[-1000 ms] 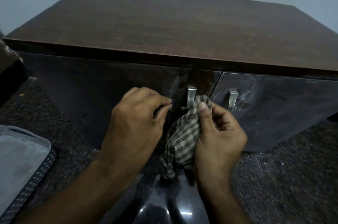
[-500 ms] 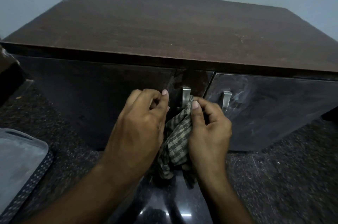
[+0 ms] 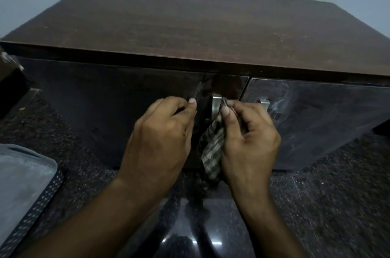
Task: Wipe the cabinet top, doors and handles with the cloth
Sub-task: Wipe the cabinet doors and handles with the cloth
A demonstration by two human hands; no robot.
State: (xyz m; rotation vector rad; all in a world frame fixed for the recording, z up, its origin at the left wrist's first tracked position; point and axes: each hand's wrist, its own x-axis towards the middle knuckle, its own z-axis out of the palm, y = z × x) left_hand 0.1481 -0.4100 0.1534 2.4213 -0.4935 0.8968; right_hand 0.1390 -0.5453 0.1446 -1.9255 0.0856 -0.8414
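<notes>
A low dark wooden cabinet with a brown top has two glossy dark doors, the left door and the right door. Each door carries a metal handle. My right hand pinches a checked cloth against the right side of the left door's handle. The cloth hangs down between my hands. My left hand is curled with its thumb and fingers pinched together just left of that handle; what it holds is hidden. The right door's handle peeks out behind my right hand.
The cabinet stands on a dark speckled stone floor. A grey mat with a dotted border lies at the lower left. A dark object sits at the left edge beside the cabinet. A pale wall rises behind.
My right hand has slid the cloth up along the left door's handle, and my left hand has risen and closed in beside it. The view has shifted slightly.
</notes>
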